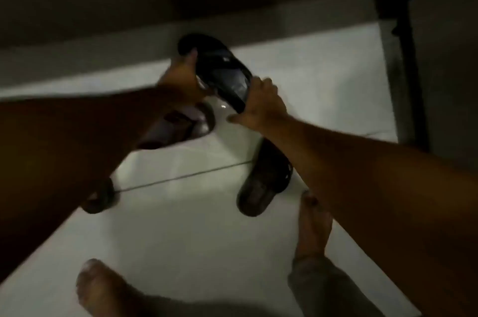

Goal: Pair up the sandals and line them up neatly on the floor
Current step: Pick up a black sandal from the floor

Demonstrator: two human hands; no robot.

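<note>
Pale glossy floor tiles [196,226] in a really dim room, dark wall behind. We've got both hands on one black slide sandal [219,70], lifted off the floor: left hand [181,78] clamped on its side, right hand [261,104] gripping the near end. Smooth rubbery-looking strap, no logo we can read. Three more dark sandals lie below: one [178,125] under the left arm, another [263,182] by the right forearm, a third [101,199] half hidden.

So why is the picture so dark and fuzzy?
Head view: the room is dim, and only the glossy white tile floor looks bright; it shows a small glint near the black slide sandal held in both hands. The left hand and right hand smear from motion blur; the edges curve from the wide lens.
</note>
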